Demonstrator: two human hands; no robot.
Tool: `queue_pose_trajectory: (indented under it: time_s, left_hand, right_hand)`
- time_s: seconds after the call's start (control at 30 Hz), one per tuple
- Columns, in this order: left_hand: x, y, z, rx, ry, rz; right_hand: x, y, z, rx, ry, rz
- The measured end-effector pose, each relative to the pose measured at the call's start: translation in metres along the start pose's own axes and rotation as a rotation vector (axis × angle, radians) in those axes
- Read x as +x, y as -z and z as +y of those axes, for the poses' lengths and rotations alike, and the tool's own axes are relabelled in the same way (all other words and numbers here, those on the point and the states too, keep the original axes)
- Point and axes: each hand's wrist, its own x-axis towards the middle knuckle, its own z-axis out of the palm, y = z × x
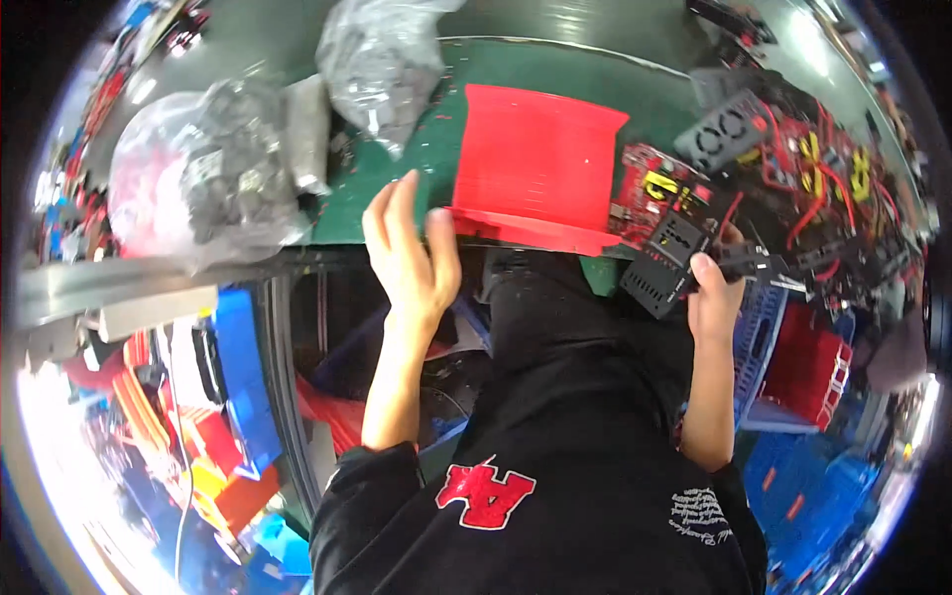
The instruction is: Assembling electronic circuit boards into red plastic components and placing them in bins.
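Observation:
A red sheet-metal cover (535,149) with folded edges lies on the green mat (555,61) in front of me. My left hand (409,260) is raised at the bench's front edge, left of the cover. Its fingers are spread, with nothing in them. To the right of the cover, my right hand (716,288) grips a black panel (654,283) with vent slots and openings by its right side, thumb on top. The panel is tilted over the bench edge, next to a red circuit board (645,178) with a yellow-wrapped part. The right fingers are partly hidden.
Plastic bags of small parts (213,178) and a second clear bag (382,69) stand at the left. A grey housing with two fan openings (722,131) and a heap of circuit boards with red wires (813,178) crowd the right. A blue crate (759,337) stands below.

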Motion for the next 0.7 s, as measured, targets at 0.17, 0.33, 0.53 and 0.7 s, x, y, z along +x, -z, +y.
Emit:
queue_pose_trajectory:
  time_s: [0.17, 0.33, 0.53, 0.7]
  left_hand:
    - [0.014, 0.029, -0.063, 0.338, 0.164, -0.110]
    - [0.029, 0.005, -0.105, 0.863, -0.008, -0.277]
    - [0.044, 0.029, -0.172, 0.994, -0.330, -0.381]
    - [0.087, 0.018, -0.131, 0.757, -0.070, -0.556]
  right_hand:
    - [-0.006, -0.020, 0.000, -0.352, 0.189, -0.033]
    - [-0.013, -0.012, 0.009, -0.358, 0.385, 0.207]
    - [-0.022, -0.002, 0.026, -0.358, 0.399, 0.363]
    - [-0.023, 0.020, 0.027, -0.412, 0.403, 0.425]
